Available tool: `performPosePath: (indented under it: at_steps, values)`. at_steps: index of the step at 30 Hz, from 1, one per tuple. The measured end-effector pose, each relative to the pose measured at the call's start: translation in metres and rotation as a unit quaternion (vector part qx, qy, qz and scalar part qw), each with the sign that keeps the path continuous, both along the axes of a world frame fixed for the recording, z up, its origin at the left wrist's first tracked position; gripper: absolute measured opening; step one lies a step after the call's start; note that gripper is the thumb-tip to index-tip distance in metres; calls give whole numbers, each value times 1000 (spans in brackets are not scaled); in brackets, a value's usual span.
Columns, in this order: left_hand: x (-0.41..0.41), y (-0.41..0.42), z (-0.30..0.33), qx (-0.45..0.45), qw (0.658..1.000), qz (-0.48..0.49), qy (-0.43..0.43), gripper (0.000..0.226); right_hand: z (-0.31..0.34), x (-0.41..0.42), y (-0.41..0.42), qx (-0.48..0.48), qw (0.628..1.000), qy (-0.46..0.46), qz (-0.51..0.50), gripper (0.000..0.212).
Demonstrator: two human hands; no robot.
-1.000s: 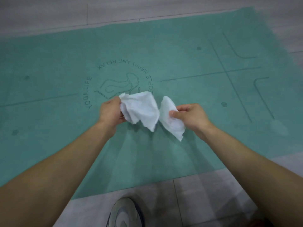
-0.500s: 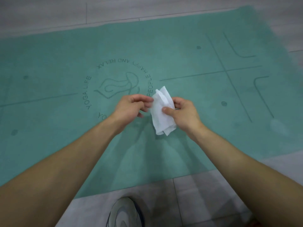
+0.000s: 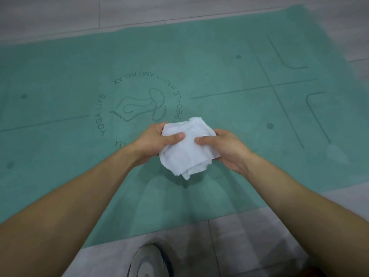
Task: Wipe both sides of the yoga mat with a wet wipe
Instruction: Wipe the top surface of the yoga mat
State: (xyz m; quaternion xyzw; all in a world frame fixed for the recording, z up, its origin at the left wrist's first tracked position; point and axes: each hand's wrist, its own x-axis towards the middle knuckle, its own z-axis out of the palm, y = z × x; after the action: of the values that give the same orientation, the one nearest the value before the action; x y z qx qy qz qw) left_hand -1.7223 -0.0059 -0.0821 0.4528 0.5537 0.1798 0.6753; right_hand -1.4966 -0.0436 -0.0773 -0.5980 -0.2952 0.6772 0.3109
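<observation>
A teal yoga mat (image 3: 219, 80) lies flat across the floor, printed side up with a round "YOGA LIFE" logo and guide lines. Above its near half I hold a white wet wipe (image 3: 187, 150), folded into a thick crumpled pad. My left hand (image 3: 155, 142) grips its left edge with the thumb on top. My right hand (image 3: 223, 148) grips its right edge, thumb on top as well. The wipe hangs between both hands, off the mat's surface. A lighter patch shows on the mat at the right.
Grey tiled floor (image 3: 239, 236) borders the mat on the near side, pale plank floor (image 3: 139, 15) on the far side. The toe of a grey shoe (image 3: 148, 260) stands on the tiles just before the mat's near edge.
The wipe was stretched open between both hands, then gathered into my right hand. Now both hands hold it together as a folded pad.
</observation>
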Motion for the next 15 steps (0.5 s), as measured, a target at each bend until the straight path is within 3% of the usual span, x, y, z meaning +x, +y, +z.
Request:
performPosePath:
  at_steps: [2,5,8,10,12,15]
  values:
    - [2,1,-4,-43,999,10,-29,51,-12,-2,1,-14,999,-38,-28,32]
    - [1,4,-12,-65,997,32,-32,56,-23,3,2,-17,998,-19,-50,35]
    - [-1,7,-19,-7,996,91,-5,35,-22,10,0,21,999,40,-29,31]
    - [-6,11,-23,29,993,114,-2,18,-19,18,-2,31,997,70,16,44]
    - [-11,14,-25,61,993,96,11,38,-15,32,2,25,992,104,68,46]
    - [-12,19,-17,114,992,-1,51,54,-10,42,16,5,989,128,70,22]
